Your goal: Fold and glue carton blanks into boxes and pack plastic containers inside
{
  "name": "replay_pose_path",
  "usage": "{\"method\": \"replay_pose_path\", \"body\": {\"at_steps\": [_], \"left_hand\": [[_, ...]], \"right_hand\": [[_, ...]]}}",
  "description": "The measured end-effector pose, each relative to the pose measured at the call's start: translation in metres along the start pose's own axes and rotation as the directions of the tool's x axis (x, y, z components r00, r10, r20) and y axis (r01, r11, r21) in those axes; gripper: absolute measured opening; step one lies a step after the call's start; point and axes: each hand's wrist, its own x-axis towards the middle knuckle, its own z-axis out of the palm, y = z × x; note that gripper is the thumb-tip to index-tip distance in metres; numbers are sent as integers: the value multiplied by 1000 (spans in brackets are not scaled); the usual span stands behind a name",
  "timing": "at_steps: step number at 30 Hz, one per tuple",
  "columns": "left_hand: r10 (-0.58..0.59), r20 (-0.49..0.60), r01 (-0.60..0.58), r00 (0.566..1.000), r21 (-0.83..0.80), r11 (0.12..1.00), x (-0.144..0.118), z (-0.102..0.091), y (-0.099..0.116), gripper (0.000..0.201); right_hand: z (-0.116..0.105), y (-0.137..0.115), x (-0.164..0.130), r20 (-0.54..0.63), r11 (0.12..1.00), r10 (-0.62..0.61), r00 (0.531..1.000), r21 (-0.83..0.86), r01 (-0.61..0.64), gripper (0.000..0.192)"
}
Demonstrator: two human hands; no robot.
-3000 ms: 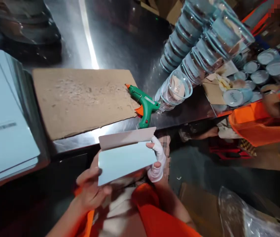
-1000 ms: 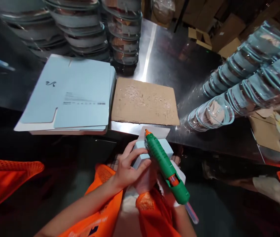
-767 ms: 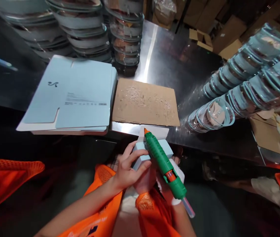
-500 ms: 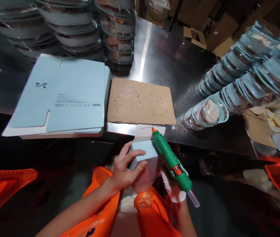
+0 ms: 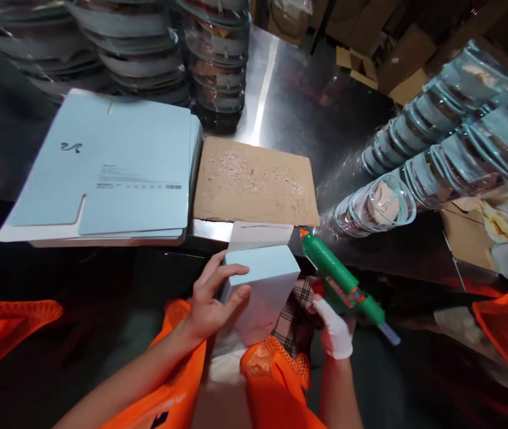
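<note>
Left hand [image 5: 211, 301] grips the left side of a pale blue folded box [image 5: 260, 286], fingers spread over its top face; the box is held in front of the body, just below the worktop [image 5: 290, 107] edge, with its white flap [image 5: 260, 233] open and pointing away toward the worktop. A thin line runs along the flap.

Right hand [image 5: 335, 330], in a white glove, is closed around the handle of a green glue gun [image 5: 341, 280]. Gun long axis runs diagonally: orange nozzle up-left, just right of the flap; clear stick end down-right.

Flat blue carton stack [image 5: 102, 173] on the worktop: black squiggle mark, small print and barcode, unreadable. Brown cardboard sheet [image 5: 256, 182] lies just beside it.
</note>
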Motion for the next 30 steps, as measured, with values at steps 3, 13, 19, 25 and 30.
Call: {"method": "replay_pose_path", "body": {"at_steps": [3,13,19,25,30], "left_hand": [[-44,-39,42,998,-45,998,2,-5,-10,20],[-105,-24,99,994,-179,979,7,-16,-12,28],[-124,74,140,989,-269,953,10,-9,-10,32],[-201,174,254,964,-379,890,6,-2,-2,31],[-255,117,273,960,-596,755,0,5,-10,50]], "right_hand": [[15,-35,44,3,992,64,998,111,-64,43],[46,-72,149,15,957,154,988,-250,-146,61],[29,-80,73,67,981,-125,990,-142,134,56],[54,-56,42,463,943,177,869,173,-284,58],[26,-39,50,727,978,-152,670,207,-2,79]]}}
